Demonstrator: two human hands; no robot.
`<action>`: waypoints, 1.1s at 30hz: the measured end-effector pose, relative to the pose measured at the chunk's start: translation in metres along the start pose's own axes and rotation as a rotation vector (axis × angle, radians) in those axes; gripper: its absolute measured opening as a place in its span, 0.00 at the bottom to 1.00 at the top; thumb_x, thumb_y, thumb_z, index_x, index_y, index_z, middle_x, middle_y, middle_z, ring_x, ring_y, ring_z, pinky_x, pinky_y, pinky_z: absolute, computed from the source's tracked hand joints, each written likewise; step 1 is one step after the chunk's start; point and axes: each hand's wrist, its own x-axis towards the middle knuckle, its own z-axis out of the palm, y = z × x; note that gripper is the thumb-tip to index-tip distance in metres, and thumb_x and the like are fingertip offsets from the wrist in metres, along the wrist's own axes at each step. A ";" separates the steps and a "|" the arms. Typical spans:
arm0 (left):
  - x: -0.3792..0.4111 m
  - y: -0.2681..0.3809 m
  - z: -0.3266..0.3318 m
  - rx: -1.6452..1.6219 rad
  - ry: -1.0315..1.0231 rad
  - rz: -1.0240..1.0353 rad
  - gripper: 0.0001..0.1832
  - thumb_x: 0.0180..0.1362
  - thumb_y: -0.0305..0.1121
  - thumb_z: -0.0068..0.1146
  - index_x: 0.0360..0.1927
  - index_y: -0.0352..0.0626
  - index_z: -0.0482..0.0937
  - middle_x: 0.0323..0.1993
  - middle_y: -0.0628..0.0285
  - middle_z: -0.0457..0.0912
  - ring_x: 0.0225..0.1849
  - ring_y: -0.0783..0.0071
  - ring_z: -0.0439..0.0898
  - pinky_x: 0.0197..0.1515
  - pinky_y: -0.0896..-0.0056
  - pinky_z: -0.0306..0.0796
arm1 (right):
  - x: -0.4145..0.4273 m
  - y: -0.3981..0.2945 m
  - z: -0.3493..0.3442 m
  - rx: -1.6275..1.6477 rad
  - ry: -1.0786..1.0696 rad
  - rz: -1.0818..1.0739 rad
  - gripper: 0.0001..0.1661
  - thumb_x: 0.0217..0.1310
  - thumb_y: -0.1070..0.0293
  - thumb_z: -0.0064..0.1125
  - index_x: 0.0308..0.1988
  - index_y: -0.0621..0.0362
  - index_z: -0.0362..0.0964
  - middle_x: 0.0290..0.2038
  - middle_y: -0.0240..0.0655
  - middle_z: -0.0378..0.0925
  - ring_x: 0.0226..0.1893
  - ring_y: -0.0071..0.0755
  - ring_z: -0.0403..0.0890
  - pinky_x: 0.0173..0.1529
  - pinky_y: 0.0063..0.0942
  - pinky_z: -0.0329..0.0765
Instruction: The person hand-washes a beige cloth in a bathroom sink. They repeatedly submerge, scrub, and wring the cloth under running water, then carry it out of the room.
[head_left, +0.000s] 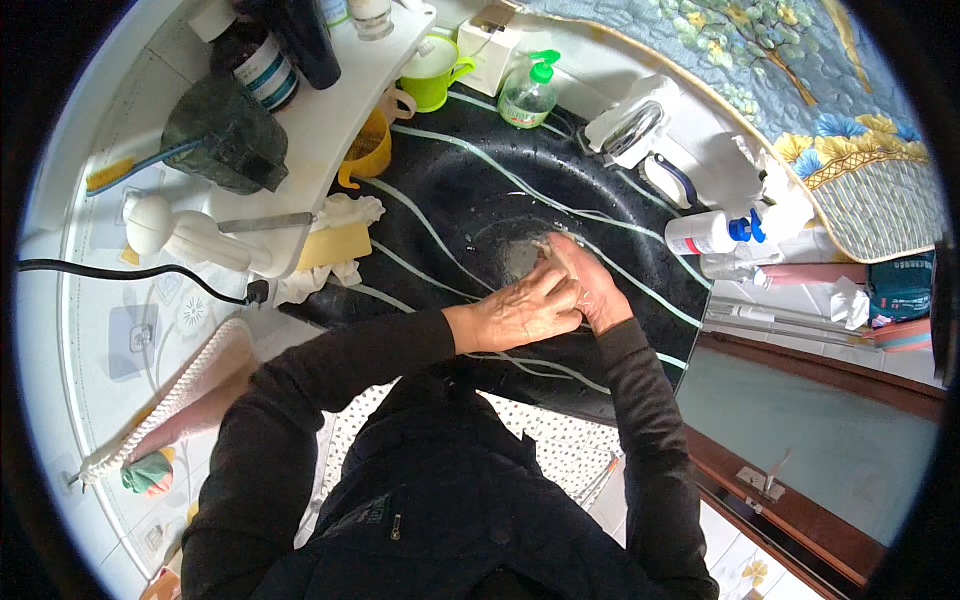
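Observation:
Over the bowl of a black sink (480, 176) with pale wavy stripes, my two hands meet. My left hand (510, 311) has its fingers curled and presses against my right hand (596, 289). The right one reaches in from the right, thumb side towards the bowl, its palm partly covered by the left. A wet shine shows on the skin. Whether something small lies between the fingers is hidden. Under the hands, a greyish round patch (517, 259) shows at the bottom of the bowl.
Along the sink's back stand a green cup (431, 79), a pump bottle (527, 94) and a chrome faucet (634, 131). A brush (667, 180) and a white spray bottle (701, 234) are at right. A yellow sponge (335, 246) lies left, beside a white shelf (322, 135).

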 end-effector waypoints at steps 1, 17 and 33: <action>-0.002 -0.001 -0.002 0.031 -0.056 0.026 0.19 0.54 0.30 0.55 0.51 0.46 0.77 0.54 0.52 0.67 0.60 0.48 0.66 0.65 0.48 0.65 | -0.002 -0.006 0.009 -0.076 -0.015 0.047 0.13 0.71 0.62 0.55 0.45 0.60 0.73 0.38 0.36 0.79 0.35 0.29 0.81 0.37 0.30 0.82; -0.030 -0.026 -0.019 -2.323 0.527 -0.958 0.37 0.70 0.58 0.42 0.71 0.42 0.56 0.63 0.50 0.71 0.63 0.49 0.73 0.65 0.41 0.67 | 0.007 -0.021 0.103 -0.402 0.253 -0.806 0.11 0.70 0.62 0.58 0.36 0.58 0.73 0.29 0.25 0.77 0.29 0.15 0.73 0.34 0.20 0.72; 0.016 0.009 -0.001 -0.395 0.690 -0.861 0.20 0.53 0.26 0.66 0.50 0.38 0.75 0.48 0.56 0.77 0.50 0.63 0.78 0.53 0.66 0.72 | 0.002 0.042 0.055 0.570 0.119 -0.359 0.14 0.72 0.55 0.52 0.42 0.54 0.69 0.35 0.32 0.78 0.40 0.31 0.80 0.49 0.33 0.78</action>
